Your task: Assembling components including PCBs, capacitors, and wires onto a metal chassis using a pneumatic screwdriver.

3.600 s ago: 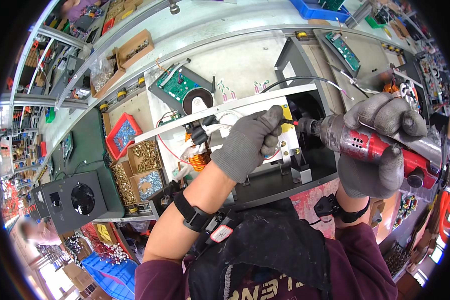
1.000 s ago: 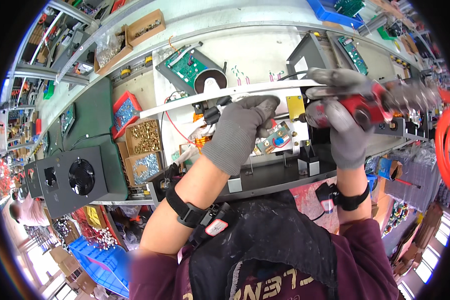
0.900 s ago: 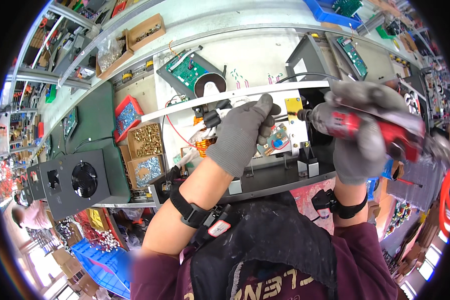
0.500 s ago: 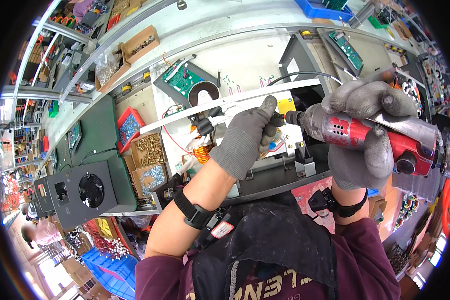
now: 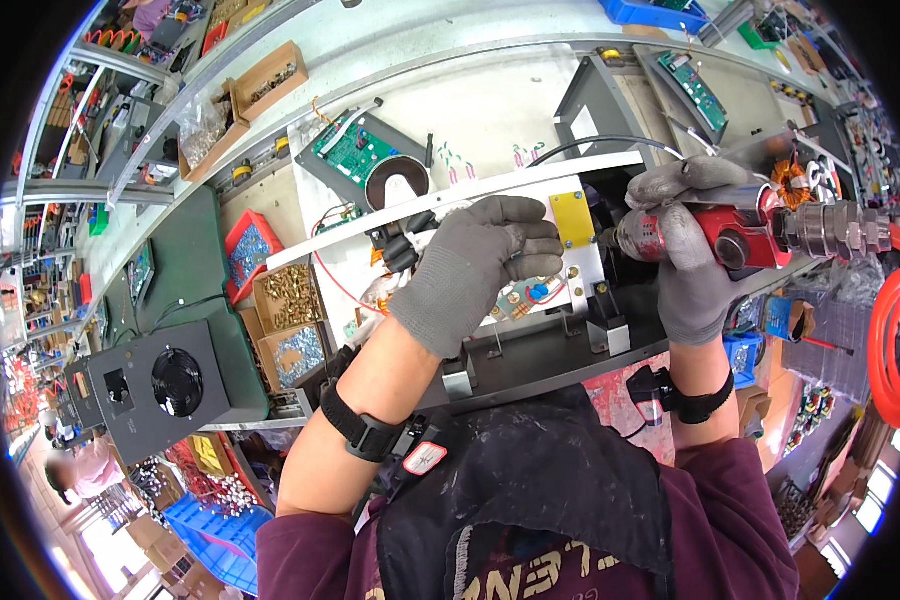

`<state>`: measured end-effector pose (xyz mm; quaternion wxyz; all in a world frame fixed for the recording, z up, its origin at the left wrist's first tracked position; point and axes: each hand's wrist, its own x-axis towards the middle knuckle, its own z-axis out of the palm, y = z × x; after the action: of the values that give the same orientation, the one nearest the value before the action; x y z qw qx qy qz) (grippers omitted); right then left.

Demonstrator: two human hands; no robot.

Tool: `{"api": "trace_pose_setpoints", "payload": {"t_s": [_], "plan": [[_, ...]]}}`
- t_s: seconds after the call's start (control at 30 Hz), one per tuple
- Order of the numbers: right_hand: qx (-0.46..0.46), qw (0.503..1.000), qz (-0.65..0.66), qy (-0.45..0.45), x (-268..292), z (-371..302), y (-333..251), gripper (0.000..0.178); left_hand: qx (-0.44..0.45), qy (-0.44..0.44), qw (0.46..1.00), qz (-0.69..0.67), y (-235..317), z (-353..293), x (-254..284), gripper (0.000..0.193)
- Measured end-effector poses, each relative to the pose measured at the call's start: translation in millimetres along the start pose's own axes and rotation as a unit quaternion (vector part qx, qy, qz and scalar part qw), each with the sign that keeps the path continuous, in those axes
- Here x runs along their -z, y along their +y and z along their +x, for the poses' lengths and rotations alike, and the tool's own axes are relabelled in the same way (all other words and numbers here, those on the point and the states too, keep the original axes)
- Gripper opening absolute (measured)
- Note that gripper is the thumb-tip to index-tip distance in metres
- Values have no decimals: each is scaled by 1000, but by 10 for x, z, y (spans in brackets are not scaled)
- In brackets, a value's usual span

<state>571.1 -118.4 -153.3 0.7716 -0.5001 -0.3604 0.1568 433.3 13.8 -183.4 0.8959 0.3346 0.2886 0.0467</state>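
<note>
My gloved right hand (image 5: 685, 250) is wrapped round a red pneumatic screwdriver (image 5: 740, 228). The tool lies almost level, its nose just right of a yellow plate (image 5: 571, 220) in an open dark metal chassis (image 5: 530, 362). Over the white panel left of that plate is my gloved left hand (image 5: 490, 250). Its fingers reach rightward, loosely bent and a little apart, and nothing shows in them. A small circuit board with blue parts (image 5: 537, 293) sits below those fingers. Wires and black cylindrical parts (image 5: 398, 250) are partly covered by the left hand.
Left of the chassis stand boxes of brass fasteners (image 5: 290, 297) and silver screws (image 5: 298, 357), beside a red bin (image 5: 250, 250). A green circuit board (image 5: 360, 150) lies beyond the chassis. A grey fan panel (image 5: 160, 385) is at far left; a red hose (image 5: 892, 345) hangs right.
My left hand has drawn back left from the yellow plate, and its pinched fingers have loosened. The screwdriver has turned more level, its rear swinging up and its nose slightly right.
</note>
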Motion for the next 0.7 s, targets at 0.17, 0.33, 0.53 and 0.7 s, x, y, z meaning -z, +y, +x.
{"api": "trace_pose_setpoints", "payload": {"t_s": [0.17, 0.33, 0.53, 0.7], "plan": [[-13, 1000, -27, -3, 13, 3, 67, 30, 33, 65, 997, 40, 36, -2, -67, 30], [1, 999, -51, -11, -4, 0, 120, 28, 34, 63, 977, 199, 115, -33, -48, 32], [-19, 999, -36, -32, 10, 23, 95, 27, -23, 117, 990, 81, 21, -51, -73, 31], [-47, 998, -30, -32, -69, 62, -73, 32, -14, 127, 985, 117, 26, -176, -61, 34]]}}
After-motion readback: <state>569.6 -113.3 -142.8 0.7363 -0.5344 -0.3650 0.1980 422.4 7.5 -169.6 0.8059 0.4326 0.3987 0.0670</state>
